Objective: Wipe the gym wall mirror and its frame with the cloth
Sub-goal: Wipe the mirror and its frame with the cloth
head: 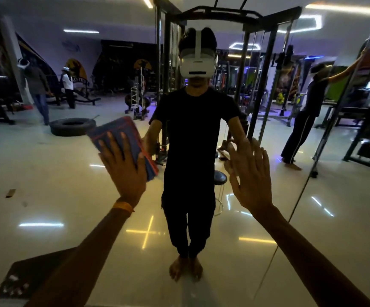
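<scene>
As the head view looks straight into the mirror (46,173), the person's own reflection (190,129) stands at its middle and serves as the landmark. Just to the left of that reflection, at about waist height, the cloth (115,126) lies folded into a flat blue pad with a red edge, spread on the glass. The left hand (124,167), with an orange band (123,206) at its wrist, presses it there with straight, spread fingers, not curled round it. To the right of the reflection, the right hand (250,173) is open and holds nothing, its fingers splayed toward the glass; whether the palm bears on it I cannot tell. Farther right of the reflection a thin vertical seam (301,196) crosses the glass; no frame shows plainly.

The cloth looks light, soft and limp, so it likely slides easily and may bunch or slip from under a flat palm. Pinching a folded edge would hold it more surely. The glass is hard, slick and breakable, so even pressure seems wise.
</scene>
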{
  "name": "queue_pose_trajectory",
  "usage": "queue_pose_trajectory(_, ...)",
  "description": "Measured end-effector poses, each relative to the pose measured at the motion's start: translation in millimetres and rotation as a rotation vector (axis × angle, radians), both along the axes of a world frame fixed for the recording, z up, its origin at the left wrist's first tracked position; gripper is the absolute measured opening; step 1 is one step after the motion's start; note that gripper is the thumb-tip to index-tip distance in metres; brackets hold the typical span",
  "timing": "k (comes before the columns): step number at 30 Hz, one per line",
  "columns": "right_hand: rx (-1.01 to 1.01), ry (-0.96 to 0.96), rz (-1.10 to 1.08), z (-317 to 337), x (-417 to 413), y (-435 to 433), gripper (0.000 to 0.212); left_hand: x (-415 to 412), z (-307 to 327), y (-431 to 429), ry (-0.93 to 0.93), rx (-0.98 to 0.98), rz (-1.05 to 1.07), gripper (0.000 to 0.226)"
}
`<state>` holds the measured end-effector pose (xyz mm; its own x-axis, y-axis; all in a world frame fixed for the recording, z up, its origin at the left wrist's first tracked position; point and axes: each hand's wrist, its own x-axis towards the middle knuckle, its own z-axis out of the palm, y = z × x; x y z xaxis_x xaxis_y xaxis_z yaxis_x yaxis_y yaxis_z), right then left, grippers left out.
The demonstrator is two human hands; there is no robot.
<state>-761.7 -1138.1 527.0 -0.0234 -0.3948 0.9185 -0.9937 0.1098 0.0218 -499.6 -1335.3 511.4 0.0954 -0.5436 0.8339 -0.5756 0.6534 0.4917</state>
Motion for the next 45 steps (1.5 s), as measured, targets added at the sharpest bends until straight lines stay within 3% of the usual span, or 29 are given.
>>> queue_pose_trajectory(4, 0.043, -0.008, 0.040, -8, -2, -4, 0.054, -60, -41, 42, -0.230, -0.165, -0.147, 0.070)
queue_pose_trajectory(8, 0.065, 0.027, -0.019, -9, -23, 4, 0.051, 1, -61, -5, -0.301, -0.188, -0.039, 0.070)
queue_pose_trajectory(11, 0.048, -0.015, -0.002, -19, -27, 10, 0.054, 50, -75, -30, -0.098, -0.012, 0.092, 0.072)
queue_pose_trajectory(14, 0.082, -0.017, 0.041, -36, -18, 4, 0.057, 2, -77, 0, 0.077, 0.122, 0.060, 0.074)
queue_pose_trajectory(18, 0.081, -0.036, 0.034, -54, -7, -6, 0.061, -97, -116, 67, -0.198, -0.055, -0.054, 0.070)
queue_pose_trajectory(20, 0.081, 0.000, 0.034, -59, -13, -7, 0.058, -109, -133, 75, -0.300, -0.111, -0.064, 0.071)
queue_pose_trajectory(24, 0.085, 0.043, 0.059, -62, -27, -8, 0.055, -29, -152, 29, -0.303, -0.118, -0.042, 0.070)
queue_pose_trajectory(28, 0.079, 0.061, 0.078, -64, -25, -7, 0.058, 39, -140, -23, -0.163, 0.004, 0.093, 0.074)
queue_pose_trajectory(31, 0.047, 0.021, 0.077, -66, -20, -8, 0.059, -24, -123, 7, 0.031, 0.104, 0.074, 0.073)
queue_pose_trajectory(36, 0.105, 0.056, 0.056, -77, -6, -19, 0.063, -104, -131, 73, -0.223, -0.038, -0.057, 0.069)
queue_pose_trajectory(39, 0.079, -0.011, 0.030, -80, 5, -24, 0.063, -56, -128, 44, -0.278, -0.094, -0.074, 0.066)
queue_pose_trajectory(43, 0.093, -0.063, 0.033, -82, 20, -27, 0.063, 63, -115, -21, -0.038, 0.133, 0.030, 0.076)
queue_pose_trajectory(45, 0.109, -0.065, 0.044, -82, 32, -30, 0.063, 80, -95, -40, 0.034, 0.180, 0.040, 0.083)
